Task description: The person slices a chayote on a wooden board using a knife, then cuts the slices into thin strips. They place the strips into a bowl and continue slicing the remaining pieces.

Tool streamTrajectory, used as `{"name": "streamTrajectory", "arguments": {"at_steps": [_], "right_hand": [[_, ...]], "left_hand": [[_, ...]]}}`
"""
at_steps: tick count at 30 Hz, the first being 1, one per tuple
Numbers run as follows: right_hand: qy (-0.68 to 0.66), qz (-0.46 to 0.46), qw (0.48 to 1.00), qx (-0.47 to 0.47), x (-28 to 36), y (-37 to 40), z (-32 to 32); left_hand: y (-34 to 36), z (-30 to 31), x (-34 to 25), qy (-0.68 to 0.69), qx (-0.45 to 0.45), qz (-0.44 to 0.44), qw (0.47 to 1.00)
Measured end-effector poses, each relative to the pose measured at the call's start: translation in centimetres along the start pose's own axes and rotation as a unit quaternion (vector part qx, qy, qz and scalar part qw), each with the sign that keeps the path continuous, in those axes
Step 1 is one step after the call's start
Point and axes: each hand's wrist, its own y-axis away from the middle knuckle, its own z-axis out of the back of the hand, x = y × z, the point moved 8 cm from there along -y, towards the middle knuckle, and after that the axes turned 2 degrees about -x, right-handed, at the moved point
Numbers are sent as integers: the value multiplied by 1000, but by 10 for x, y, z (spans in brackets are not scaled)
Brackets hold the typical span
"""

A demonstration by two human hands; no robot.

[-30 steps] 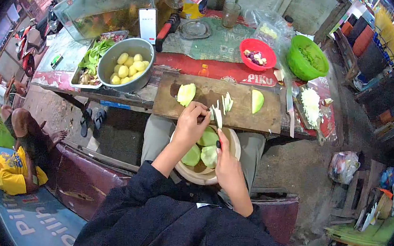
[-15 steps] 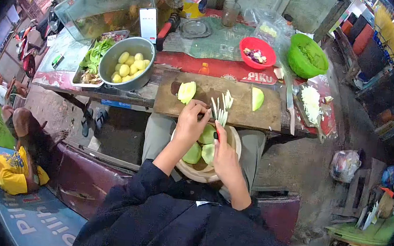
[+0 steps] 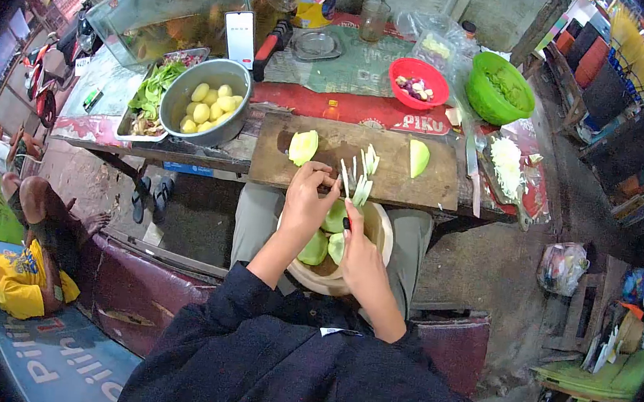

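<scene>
My right hand (image 3: pixel 359 255) is closed round the red-and-black handle of a knife (image 3: pixel 348 224), at the near edge of a wooden cutting board (image 3: pixel 432 182). Its blade is hard to make out among thin pale green strips (image 3: pixel 363 182) on the board. My left hand (image 3: pixel 310 204) is beside them with fingers bent into a pinch; whatever they hold is hidden. A cut pale green piece, apparently chayote (image 3: pixel 303 147), lies at the board's left, and a wedge (image 3: pixel 418 158) at its right. Several peeled pale green chayotes (image 3: pixel 313 248) sit in a cream basin (image 3: pixel 385 242) between my knees.
Left on the table stand a grey pot (image 3: pixel 244 108) of peeled potatoes and a tray (image 3: pixel 129 127) of greens. Behind are a phone (image 3: pixel 239 36), red bowl (image 3: pixel 440 88) and green bowl (image 3: pixel 475 96). Another knife (image 3: pixel 473 169) lies right, near shredded white vegetable (image 3: pixel 506 168). A person in yellow (image 3: pixel 20 280) sits left.
The view has shifted slightly. My right hand and the knife have moved a little left among the strips, which have spread slightly. My left hand keeps nearly the same pose.
</scene>
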Motion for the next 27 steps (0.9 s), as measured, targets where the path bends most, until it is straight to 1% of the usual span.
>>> {"name": "streamTrajectory", "arguments": {"at_steps": [2, 4, 6, 7, 9, 11, 13, 16, 18, 20, 22, 23, 25, 26, 27], "right_hand": [[-13, 15, 1000, -17, -3, 3, 8], [-25, 31, 999, -33, 8, 6, 19], [-17, -67, 996, 60, 10, 14, 21], [-16, -68, 996, 59, 6, 17, 17], [-14, 11, 1000, 4, 9, 19, 13], [-9, 19, 1000, -8, 7, 17, 6], [-3, 24, 1000, -20, 3, 12, -1], [-11, -3, 1000, -9, -1, 5, -4], [-27, -55, 996, 58, -3, 11, -1], [-31, -49, 996, 63, -4, 26, 13], [-34, -41, 996, 67, -11, 40, 30], [-29, -38, 996, 79, -16, 47, 37], [-24, -37, 995, 91, -18, 53, 54], [25, -58, 988, 141, -21, 56, 57], [73, -77, 976, 190, -26, 59, 59]], "left_hand": [[2, 0, 0, -9, -9, -16, 1000], [2, 0, 2, 11, -9, 3, 1000], [2, 0, 2, 13, -14, -3, 1000], [3, 0, 1, 14, -18, -8, 1000], [3, -1, 1, 13, -19, -10, 1000], [3, 0, 2, 9, -20, -12, 1000], [5, 0, -1, -17, -27, -36, 999], [5, -1, -1, -30, -26, -44, 998], [5, 1, -3, -27, -24, -56, 998], [5, 5, -5, -23, -26, -64, 997], [-2, 10, -9, 13, -3, -29, 1000], [-8, 15, -15, 12, -4, -30, 999], [-31, 14, -41, -18, 45, -113, 992], [-42, 8, -51, -26, 56, -181, 982], [-57, -1, -50, -24, 55, -182, 981]]}}
